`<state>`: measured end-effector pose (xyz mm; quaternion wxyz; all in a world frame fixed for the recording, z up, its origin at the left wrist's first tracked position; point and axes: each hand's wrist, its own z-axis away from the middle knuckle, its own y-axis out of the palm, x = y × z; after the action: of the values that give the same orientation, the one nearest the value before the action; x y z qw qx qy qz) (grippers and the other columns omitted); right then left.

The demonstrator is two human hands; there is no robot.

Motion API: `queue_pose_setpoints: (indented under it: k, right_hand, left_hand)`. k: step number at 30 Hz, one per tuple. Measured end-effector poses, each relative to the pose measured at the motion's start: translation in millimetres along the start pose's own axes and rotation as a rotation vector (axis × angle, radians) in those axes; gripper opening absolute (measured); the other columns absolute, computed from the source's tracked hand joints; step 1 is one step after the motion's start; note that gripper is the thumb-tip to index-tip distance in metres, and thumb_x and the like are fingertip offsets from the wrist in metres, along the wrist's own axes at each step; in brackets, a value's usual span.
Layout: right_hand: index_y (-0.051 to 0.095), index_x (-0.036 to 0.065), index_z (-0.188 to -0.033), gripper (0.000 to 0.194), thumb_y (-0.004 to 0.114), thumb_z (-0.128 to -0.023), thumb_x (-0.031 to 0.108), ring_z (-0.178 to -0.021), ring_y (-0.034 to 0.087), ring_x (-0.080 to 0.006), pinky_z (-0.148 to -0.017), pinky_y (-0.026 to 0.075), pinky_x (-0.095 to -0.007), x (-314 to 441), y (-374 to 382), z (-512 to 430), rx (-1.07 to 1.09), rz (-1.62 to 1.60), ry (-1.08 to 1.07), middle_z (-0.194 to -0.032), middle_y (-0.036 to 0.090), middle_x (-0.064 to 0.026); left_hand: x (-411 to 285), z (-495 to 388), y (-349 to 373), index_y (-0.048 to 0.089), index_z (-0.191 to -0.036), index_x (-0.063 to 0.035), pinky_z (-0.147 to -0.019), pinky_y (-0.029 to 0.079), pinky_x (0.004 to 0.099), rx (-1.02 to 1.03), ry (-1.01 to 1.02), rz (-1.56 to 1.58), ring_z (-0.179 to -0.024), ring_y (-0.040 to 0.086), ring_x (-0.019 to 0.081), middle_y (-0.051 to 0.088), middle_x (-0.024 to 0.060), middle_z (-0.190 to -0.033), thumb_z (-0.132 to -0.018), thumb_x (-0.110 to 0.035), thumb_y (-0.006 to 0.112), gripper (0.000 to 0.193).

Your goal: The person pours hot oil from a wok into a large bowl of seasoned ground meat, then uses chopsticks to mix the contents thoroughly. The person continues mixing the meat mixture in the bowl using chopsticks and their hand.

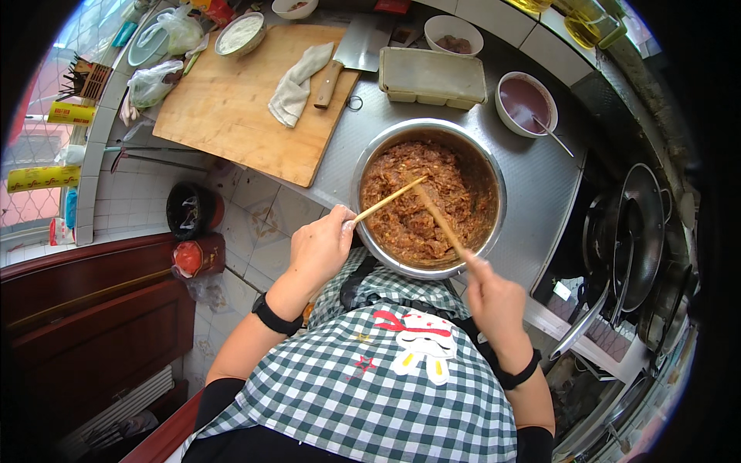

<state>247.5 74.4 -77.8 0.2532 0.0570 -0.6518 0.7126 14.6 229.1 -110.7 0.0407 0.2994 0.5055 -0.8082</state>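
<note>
A round stainless steel bowl (502, 214) stands at the front edge of the metal counter, with a reddish-brown minced meat mixture (417, 214) in it. My left hand (321, 243), by the bowl's left rim, is closed around a wooden chopstick (385, 202) whose tip reaches over the mixture. At the lower right rim, my right hand (495, 295) grips a wooden stick (441, 223), blurred, with its far end in the mixture. The two tips lie close together near the middle of the bowl. Some pale residue shows on my left fingers.
Left of the bowl lies a wooden cutting board (231, 110) with a cloth (301, 84) and a cleaver (362, 43). Behind the bowl sits a lidded plastic container (433, 72). A bowl of purplish liquid with a spoon (524, 104) stands back right; pans (639, 231) are at the right.
</note>
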Motion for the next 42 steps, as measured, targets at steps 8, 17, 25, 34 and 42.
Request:
queue_pose_setpoints:
  k: [8,17,25,34,42]
  right_hand:
    - [0.061,0.015,-0.105,0.02,0.057,-0.086,0.017,-0.055,0.061,-0.0278,-0.048,0.045,-0.0388,-20.6,5.6,-12.0,0.007,0.013,0.091,-0.059,0.059,-0.0073]
    - [0.059,0.002,-0.092,0.016,0.055,-0.088,0.017,-0.049,0.046,-0.0153,-0.048,0.035,-0.0308,-25.9,4.6,-18.3,0.111,-0.407,0.355,-0.055,0.048,-0.0058]
    - [0.057,0.003,-0.098,0.018,0.057,-0.087,0.017,-0.052,0.049,-0.0138,-0.051,0.037,-0.0299,-17.1,3.1,-23.8,0.189,-0.494,0.412,-0.058,0.054,-0.0055]
    - [0.054,0.002,-0.106,0.019,0.052,-0.091,0.014,-0.052,0.046,-0.0057,-0.05,0.036,-0.022,-21.9,9.3,-31.4,0.257,-0.907,0.546,-0.058,0.052,-0.0004]
    - [0.041,0.001,-0.128,0.034,0.044,-0.096,0.012,-0.046,0.049,-0.0073,-0.041,0.036,-0.0189,-15.6,-3.4,-32.8,0.429,-1.57,0.701,-0.067,0.06,-0.0082]
  left_hand:
    - [5.5,18.6,-17.3,0.06,-0.1,-0.0115,-0.06,0.048,0.0409,-0.037,0.059,0.046,-0.07,0.063,0.0314,0.065,0.0105,-0.077,-0.089,-0.017,0.053,0.014]
    - [-7.2,38.2,-6.2,0.064,-0.107,-0.0128,-0.06,0.053,0.0322,0.007,0.393,0.191,-0.073,0.066,0.024,0.067,0.0067,-0.093,-0.084,-0.009,0.059,0.024]
    - [13.7,29.8,-6.4,0.063,-0.109,-0.0113,-0.06,0.052,0.0349,-0.111,0.144,-0.01,-0.075,0.065,0.0286,0.067,0.0104,-0.092,-0.082,-0.006,0.059,0.028]
    - [4.8,40.3,5.7,0.063,-0.11,-0.0165,-0.046,0.047,0.0354,-0.156,0.263,-0.064,-0.055,0.058,0.0255,0.058,0.006,-0.069,-0.08,-0.007,0.06,0.032]
    - [0.4,42.4,5.4,0.061,-0.104,-0.0147,-0.045,0.046,0.0359,-0.14,0.408,-0.056,-0.054,0.059,0.0243,0.057,0.0056,-0.067,-0.082,-0.01,0.059,0.023]
